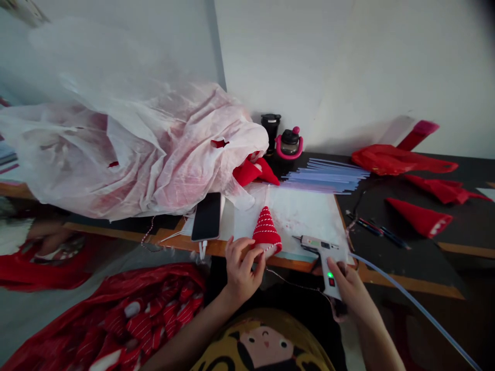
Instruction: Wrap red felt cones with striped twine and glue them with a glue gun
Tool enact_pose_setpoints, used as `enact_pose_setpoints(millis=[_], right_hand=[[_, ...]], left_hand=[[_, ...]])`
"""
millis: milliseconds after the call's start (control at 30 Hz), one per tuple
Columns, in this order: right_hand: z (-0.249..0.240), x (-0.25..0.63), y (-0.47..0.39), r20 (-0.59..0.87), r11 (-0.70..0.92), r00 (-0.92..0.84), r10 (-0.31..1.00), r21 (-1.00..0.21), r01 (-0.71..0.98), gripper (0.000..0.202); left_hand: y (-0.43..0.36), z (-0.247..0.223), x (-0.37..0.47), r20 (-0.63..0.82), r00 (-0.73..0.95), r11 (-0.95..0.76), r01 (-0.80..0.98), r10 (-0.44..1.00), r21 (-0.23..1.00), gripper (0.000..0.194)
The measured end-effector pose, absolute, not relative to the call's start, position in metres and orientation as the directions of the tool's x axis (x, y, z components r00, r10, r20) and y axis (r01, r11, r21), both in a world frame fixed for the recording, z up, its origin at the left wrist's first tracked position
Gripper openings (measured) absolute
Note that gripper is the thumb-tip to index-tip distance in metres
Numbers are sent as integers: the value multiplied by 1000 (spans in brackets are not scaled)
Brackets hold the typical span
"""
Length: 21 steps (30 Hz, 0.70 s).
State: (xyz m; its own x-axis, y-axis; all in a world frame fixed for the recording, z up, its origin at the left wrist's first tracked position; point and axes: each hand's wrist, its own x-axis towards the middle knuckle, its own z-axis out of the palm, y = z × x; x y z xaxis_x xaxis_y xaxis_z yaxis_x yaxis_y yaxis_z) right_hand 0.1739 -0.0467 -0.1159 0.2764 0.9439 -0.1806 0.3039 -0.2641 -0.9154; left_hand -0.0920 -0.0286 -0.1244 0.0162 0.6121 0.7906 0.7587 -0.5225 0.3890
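Note:
A small red felt cone [266, 229], wound with red-and-white twisted cord, lies on white paper at the table's front edge. My left hand [243, 265] has curled fingers pressed on the cone's lower left edge; what sits under the fingertips is partly hidden. My right hand [351, 291] is wrapped round the handle of a white hot glue gun [325, 263], its green light lit and its nozzle pointing left toward the cone. A clear glue stick [406, 293] trails from the gun's back. Loose twisted cord [288, 280] runs from the cone toward the gun's handle.
A large white plastic bag [154, 149] fills the left of the table, behind a phone [206, 216]. Glue sticks [325, 176] lie at the back near a black-and-pink bottle [290, 143]. Another red cone [421, 216] rests right. Below left, a red bag [77, 309] holds several striped cones.

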Motion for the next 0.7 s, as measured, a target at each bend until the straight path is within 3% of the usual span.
enact_pose_setpoints(millis=[100, 200, 300, 400, 533, 700], right_hand=[[-112, 192, -43, -40, -238, 285, 958, -664, 708, 53], [-105, 193, -49, 185, -203, 340, 922, -516, 832, 52], [-93, 175, -61, 263, -55, 284, 922, -638, 768, 50], [-83, 145, -69, 44, 25, 19, 999, -821, 571, 41], [-80, 111, -67, -47, 70, -244, 969, -890, 450, 33], [-89, 90, -57, -108, -21, -292, 950, -958, 286, 47]], left_hand=[[-30, -123, -91, 795, 15, -523, 761, 606, 384, 18], [-32, -121, -90, 794, 17, -524, 760, 608, 385, 17], [-32, -120, -89, 793, 18, -523, 761, 609, 385, 16], [-33, -119, -87, 796, 19, -521, 766, 604, 377, 14], [-34, -118, -87, 799, 35, -536, 759, 601, 370, 15], [-36, -115, -91, 800, 53, -543, 761, 598, 355, 17]])
